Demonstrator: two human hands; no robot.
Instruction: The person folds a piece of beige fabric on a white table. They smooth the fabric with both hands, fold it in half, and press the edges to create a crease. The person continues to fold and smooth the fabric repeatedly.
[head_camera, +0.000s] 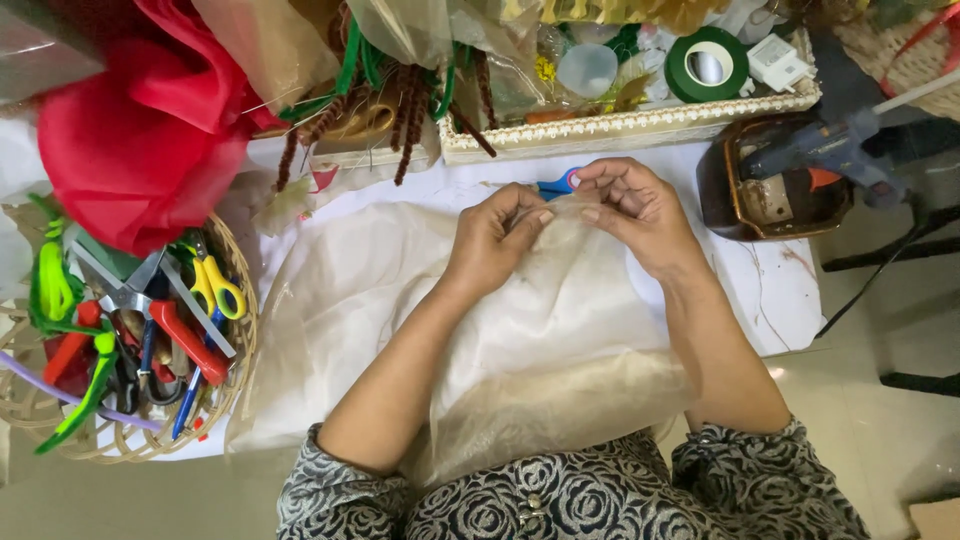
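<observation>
A sheet of sheer cream fabric (360, 300) is spread over the white table and hangs down into my lap. My left hand (495, 235) and my right hand (630, 210) meet at its far edge, fingertips pinched on the cloth close together. Just behind my fingers lies a pair of blue-handled scissors (555, 184), mostly hidden by my hands.
A wicker basket (235, 370) at the left holds several scissors, pens and green pipe cleaners. Red fabric (140, 130) is piled behind it. A cream tray (620, 125) holds green tape (705, 65) and small items. A blue glue gun (820, 150) rests on a brown dish at the right.
</observation>
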